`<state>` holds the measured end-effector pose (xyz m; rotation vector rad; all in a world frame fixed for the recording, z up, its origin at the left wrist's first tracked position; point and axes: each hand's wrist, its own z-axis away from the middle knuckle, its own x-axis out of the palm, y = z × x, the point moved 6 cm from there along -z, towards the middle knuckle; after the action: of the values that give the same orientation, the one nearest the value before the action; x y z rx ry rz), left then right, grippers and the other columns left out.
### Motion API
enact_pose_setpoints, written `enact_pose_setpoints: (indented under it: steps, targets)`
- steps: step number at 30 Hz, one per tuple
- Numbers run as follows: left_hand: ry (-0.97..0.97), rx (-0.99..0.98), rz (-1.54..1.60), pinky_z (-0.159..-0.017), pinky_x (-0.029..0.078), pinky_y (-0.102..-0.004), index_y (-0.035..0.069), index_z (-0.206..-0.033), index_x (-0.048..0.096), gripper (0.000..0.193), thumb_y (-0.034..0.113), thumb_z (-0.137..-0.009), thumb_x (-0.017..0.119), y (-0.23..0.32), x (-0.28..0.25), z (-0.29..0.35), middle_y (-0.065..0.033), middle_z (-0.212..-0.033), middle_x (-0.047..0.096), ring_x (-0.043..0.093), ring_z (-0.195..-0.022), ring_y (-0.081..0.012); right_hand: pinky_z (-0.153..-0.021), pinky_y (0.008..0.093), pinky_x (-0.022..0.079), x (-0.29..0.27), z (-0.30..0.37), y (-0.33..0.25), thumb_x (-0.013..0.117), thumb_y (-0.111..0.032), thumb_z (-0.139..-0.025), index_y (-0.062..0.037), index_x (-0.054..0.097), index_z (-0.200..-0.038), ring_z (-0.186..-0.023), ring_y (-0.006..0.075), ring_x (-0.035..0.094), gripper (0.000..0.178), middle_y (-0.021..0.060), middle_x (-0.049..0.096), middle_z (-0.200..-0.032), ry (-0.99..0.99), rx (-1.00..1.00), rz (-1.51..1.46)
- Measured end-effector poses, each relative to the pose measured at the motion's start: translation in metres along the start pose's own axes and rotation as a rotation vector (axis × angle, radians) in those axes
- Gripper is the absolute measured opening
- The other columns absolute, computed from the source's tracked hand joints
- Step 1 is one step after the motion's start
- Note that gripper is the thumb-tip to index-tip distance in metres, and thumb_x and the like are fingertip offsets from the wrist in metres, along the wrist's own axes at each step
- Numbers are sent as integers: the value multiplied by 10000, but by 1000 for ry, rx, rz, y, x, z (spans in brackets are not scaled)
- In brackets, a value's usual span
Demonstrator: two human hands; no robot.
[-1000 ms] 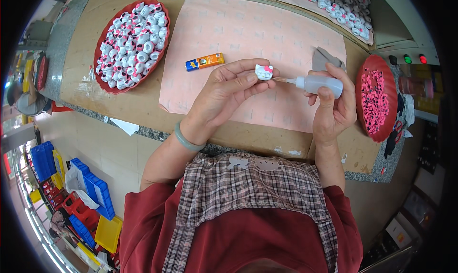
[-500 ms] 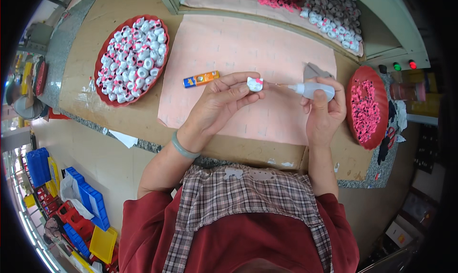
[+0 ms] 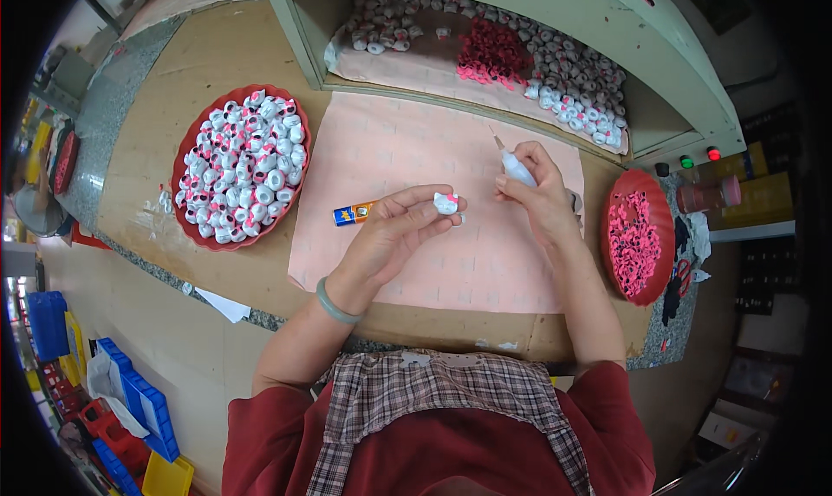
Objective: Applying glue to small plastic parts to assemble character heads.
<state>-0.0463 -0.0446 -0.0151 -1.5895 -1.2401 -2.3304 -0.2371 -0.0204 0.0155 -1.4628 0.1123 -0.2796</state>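
Observation:
My left hand (image 3: 392, 236) pinches a small white cat-face piece with a pink bow (image 3: 445, 203) between thumb and fingers, above the pink mat (image 3: 407, 158). My right hand (image 3: 539, 192) grips a small clear squeeze bottle (image 3: 517, 168) with its thin nozzle pointing up and to the far left, apart from the piece. A green bangle (image 3: 333, 303) is on my left wrist.
A red tray (image 3: 187, 162) heaped with white and pink pieces lies at the left. A second red tray (image 3: 620, 197) with pink bows is at the right. An orange and blue tube (image 3: 351, 213) rests on the mat. The shelf (image 3: 485, 58) behind holds several more pieces.
My right hand has drawn the bottle's nozzle away from the cat-face piece and tilted it upward. The view has tipped up, so the back shelf now shows.

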Motion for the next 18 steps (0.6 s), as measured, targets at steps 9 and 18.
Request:
enact_pose_setpoints:
  steps: [9, 18]
  targets:
    - [-23, -18, -28, -893, 481, -283, 3, -1198, 548, 313, 113, -905, 555, 0, 3, 4, -168, -1129, 613, 616, -975, -195, -617, 331, 476, -24, -105, -28, 634, -79, -752, -36, 612, -895, -606, 227, 606, 151, 115, 625, -716, 315, -410, 894]
    - [-30, -43, 8, -874, 510, -273, -10, -1196, 542, 298, 67, -908, 531, -2, 4, 5, -179, -1131, 604, 625, -986, -206, -694, 389, 482, -21, -147, -19, 666, -124, -732, -71, 679, -913, -773, 341, 622, 189, 186, 648, -836, 305, -325, 1076]
